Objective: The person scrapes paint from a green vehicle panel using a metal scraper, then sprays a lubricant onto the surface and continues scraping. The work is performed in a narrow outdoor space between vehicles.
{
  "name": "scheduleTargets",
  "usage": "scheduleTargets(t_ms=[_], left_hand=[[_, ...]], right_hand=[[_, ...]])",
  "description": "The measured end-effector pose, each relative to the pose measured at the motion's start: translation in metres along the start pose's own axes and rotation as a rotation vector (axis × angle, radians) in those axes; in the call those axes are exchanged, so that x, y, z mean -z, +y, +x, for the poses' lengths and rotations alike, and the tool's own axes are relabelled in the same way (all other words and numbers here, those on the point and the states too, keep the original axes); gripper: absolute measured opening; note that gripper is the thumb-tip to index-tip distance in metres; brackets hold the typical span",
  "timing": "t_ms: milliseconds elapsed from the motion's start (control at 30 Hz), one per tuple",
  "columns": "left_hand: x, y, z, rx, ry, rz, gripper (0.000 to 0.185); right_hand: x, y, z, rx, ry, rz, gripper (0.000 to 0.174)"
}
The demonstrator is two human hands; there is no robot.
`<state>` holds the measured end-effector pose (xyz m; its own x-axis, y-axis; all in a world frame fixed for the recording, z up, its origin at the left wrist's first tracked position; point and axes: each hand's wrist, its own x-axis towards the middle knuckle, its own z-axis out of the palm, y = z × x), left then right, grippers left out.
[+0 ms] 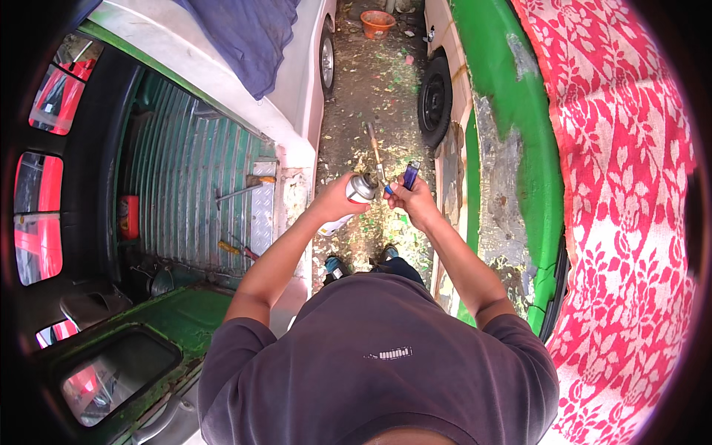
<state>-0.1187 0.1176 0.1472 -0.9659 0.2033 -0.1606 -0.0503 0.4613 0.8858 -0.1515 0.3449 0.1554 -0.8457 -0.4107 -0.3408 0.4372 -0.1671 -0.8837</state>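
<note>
My left hand [335, 199] grips a metal gas canister [362, 188], tilted, its domed top facing away from me and its pale printed body partly hidden by my fingers. Close beside the canister's top, my right hand [416, 201] holds two things. One is a purple lighter [410, 177] standing up from the fingers. The other looks like a gas torch head [375, 146], with a blue knob at my fingertips and a long brass-coloured tube pointing away from me. Whether the torch head touches the canister, I cannot tell. No flame shows.
A vehicle with an open door and ribbed floor [172, 167] is at left; a hammer [245, 192] lies inside. At right stands a green vehicle body [500, 139] with stripped patches, partly under red patterned cloth [617, 222]. An orange basin [378, 25] sits ahead on littered ground.
</note>
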Motion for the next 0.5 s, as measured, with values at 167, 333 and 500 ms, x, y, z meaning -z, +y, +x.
scheduleTargets(t_ms=[167,333,500], left_hand=[[0.0,-0.001,0.002,-0.016,0.003,-0.014,0.078],[-0.003,-0.006,0.005,-0.086,0.012,-0.003,0.078],[-0.005,-0.004,0.005,-0.065,0.005,-0.022,0.079]], right_hand=[[-0.005,-0.012,-0.005,-0.072,0.019,0.054,0.013],[-0.009,-0.025,-0.014,-0.288,-0.079,0.378,0.014],[-0.004,-0.006,-0.008,-0.173,-0.097,0.421,0.014]])
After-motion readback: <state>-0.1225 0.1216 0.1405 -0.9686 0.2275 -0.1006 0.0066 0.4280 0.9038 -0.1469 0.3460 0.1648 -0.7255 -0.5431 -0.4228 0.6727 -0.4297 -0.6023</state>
